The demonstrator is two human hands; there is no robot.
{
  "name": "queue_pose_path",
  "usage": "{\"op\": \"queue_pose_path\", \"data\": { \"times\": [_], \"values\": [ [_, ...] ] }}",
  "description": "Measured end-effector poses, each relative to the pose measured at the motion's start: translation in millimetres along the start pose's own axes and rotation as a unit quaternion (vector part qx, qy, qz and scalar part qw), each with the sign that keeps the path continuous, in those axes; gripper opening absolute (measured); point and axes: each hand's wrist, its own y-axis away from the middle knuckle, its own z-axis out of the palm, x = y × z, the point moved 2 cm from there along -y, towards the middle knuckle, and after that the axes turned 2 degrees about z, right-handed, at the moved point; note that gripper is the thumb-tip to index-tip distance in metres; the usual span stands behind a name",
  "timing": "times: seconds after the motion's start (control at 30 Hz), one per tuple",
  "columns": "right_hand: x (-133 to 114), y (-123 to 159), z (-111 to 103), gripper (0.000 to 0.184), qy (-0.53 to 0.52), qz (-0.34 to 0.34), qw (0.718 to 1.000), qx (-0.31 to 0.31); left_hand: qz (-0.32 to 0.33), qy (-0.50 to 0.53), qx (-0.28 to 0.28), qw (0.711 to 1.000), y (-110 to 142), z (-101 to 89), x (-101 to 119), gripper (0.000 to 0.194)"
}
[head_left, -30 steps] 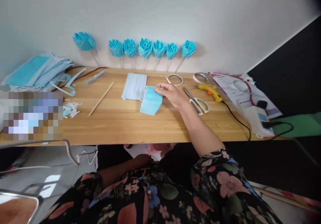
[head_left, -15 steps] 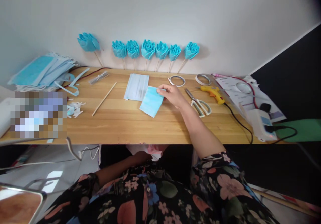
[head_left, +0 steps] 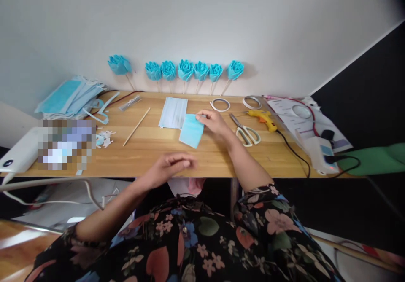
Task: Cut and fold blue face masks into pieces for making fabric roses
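My right hand (head_left: pixel 213 123) pinches the upper right corner of a piece of blue mask fabric (head_left: pixel 191 132) between thumb and fingers. This piece overlaps the lower right corner of a pale pleated face mask (head_left: pixel 173 112) lying on the wooden table. My left hand (head_left: pixel 175 167) is over the table's front edge, below and left of the blue piece and apart from it. Its fingers are loosely bent, with a gap to the thumb and nothing visible in them; the fingertips are slightly blurred. White-handled scissors (head_left: pixel 247 131) lie just right of my right hand.
Several blue flowers on sticks (head_left: pixel 185 70) lean against the wall. A stack of masks (head_left: pixel 68 96) and a wooden stick (head_left: pixel 136 127) are left; tape rolls (head_left: pixel 252 102), a yellow glue gun (head_left: pixel 263 119) with its cord, and a power strip (head_left: pixel 321 155) are right.
My left hand has risen from below the table edge to above it. My right hand keeps its pinch on the blue fabric piece. The camera view has shifted slightly.
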Motion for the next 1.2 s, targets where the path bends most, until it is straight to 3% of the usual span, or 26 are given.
{"op": "queue_pose_path", "data": {
  "times": [0.1,0.17,0.23,0.3,0.4,0.47,0.6,0.87,1.07,1.2],
  "values": [
    [-0.2,-0.7,5.4,0.031,0.063,-0.024,0.998,0.008,0.115,-0.121,0.181,0.969,-41.3,-20.0,2.6,0.030],
    [1.5,-1.6,6.3,0.030,0.082,-0.034,0.996,0.012,0.163,-0.176,0.235,0.942,-75.7,-34.7,-4.1,0.050],
    [4.4,-2.7,4.9,0.029,0.086,-0.037,0.995,0.030,0.157,-0.186,0.259,0.935,-110.4,-49.3,-15.4,0.071],
    [8.1,-3.7,1.4,0.028,0.078,-0.035,0.994,0.066,0.125,-0.163,0.257,0.944,-139.6,-60.7,-26.5,0.081],
    [13.8,-4.4,-6.6,0.030,0.065,-0.028,0.989,0.133,0.040,-0.072,0.189,0.979,-166.6,-66.3,-38.8,0.067],
    [16.7,-4.3,-11.6,0.031,0.068,-0.023,0.984,0.166,-0.011,-0.004,0.149,0.989,-172.8,-64.6,-43.4,0.056],
    [15.9,-2.9,-15.1,0.030,0.080,-0.022,0.983,0.166,-0.019,0.049,0.166,0.985,-169.6,-61.0,-46.6,0.050],
    [4.0,2.8,-4.2,0.030,0.096,-0.039,0.983,0.153,0.041,-0.109,0.162,0.980,-158.1,-55.8,-40.8,0.030],
    [3.7,3.1,-15.0,0.034,0.082,-0.055,0.959,0.265,0.009,-0.070,0.168,0.983,-156.5,-54.8,-41.8,0.030],
    [11.0,1.2,-26.1,0.035,0.043,-0.061,0.941,0.331,-0.001,-0.024,0.217,0.976,-155.5,-60.5,-41.9,0.037]
  ]
}}
